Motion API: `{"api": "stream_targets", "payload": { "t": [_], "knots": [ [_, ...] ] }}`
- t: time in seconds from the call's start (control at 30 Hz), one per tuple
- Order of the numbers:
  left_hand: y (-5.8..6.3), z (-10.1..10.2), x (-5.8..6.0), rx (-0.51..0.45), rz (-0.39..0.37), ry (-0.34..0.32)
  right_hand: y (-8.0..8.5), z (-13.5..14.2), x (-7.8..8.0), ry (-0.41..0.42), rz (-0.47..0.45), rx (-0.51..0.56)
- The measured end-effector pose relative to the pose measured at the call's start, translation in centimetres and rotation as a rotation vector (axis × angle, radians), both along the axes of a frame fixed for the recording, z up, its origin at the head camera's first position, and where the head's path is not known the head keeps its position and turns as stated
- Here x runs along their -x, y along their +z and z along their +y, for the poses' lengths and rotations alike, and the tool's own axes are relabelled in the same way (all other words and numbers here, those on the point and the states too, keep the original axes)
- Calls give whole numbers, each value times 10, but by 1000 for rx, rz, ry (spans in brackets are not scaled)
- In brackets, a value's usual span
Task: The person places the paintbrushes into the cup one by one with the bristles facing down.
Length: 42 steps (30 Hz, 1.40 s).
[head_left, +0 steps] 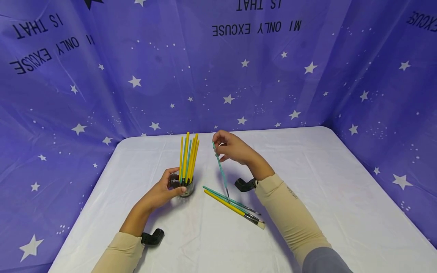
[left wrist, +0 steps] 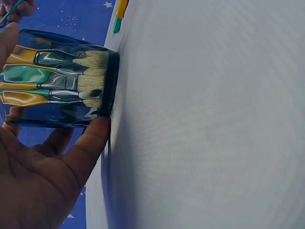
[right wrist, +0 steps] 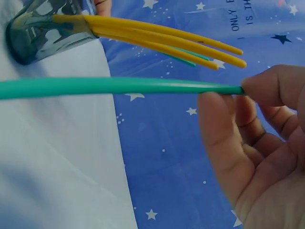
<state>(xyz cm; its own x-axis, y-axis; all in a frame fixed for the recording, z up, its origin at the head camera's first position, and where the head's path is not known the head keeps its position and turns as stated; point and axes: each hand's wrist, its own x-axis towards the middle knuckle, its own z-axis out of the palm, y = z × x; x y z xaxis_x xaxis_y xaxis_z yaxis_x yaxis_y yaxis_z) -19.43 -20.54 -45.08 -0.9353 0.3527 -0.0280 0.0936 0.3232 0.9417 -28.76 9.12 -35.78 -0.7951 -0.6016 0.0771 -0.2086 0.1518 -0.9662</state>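
The left hand (head_left: 166, 192) grips the jar (head_left: 190, 188) left of the frame's centre, thumb on the near side and fingers curled round the wall; this grip presumably steadies the glass against the leaning load of brushes (head_left: 194, 159). These stand bristles down, seated at the jar's base as the left wrist view shows, which keeps the handles up and spread above the rim. The right hand (head_left: 235, 148), at the centre of the frame, pinches the held brush (head_left: 221, 168) by its handle end; it hangs steeply, bristle tip downward, probably to match that orientation. Whether the tip touches the loose brushes (head_left: 225, 203) below cannot be determined. Those lie aslant on the desk (head_left: 334, 182), just below centre. Count: one jar; one held brush, teal; three loose, apparently two teal and one yellow; about five yellow and two teal in the jar, overlap preventing an exact figure.
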Motion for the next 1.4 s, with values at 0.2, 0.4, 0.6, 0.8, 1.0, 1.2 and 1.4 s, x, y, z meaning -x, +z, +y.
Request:
{"api": "stream_targets", "payload": {
  "t": [0.2,0.4,0.6,0.8,1.0,1.2,1.4],
  "knots": [
    [-1,0,0,7,-1,5,3,-1,-1,-60,18,116],
    [-1,0,0,-7,-7,4,8,-1,-2,-144,7,259],
    [0,1,0,-3,-6,5,14,-4,-4,-211,-9,403],
    [0,1,0,3,-9,14,18,-9,-4,-269,-2,485],
    [1,1,0,19,-4,18,21,-17,-6,-304,14,555],
    [0,2,0,14,1,18,16,-33,-12,-311,39,579],
    [0,2,0,10,1,16,2,-50,-20,-294,88,519]
  ]
}}
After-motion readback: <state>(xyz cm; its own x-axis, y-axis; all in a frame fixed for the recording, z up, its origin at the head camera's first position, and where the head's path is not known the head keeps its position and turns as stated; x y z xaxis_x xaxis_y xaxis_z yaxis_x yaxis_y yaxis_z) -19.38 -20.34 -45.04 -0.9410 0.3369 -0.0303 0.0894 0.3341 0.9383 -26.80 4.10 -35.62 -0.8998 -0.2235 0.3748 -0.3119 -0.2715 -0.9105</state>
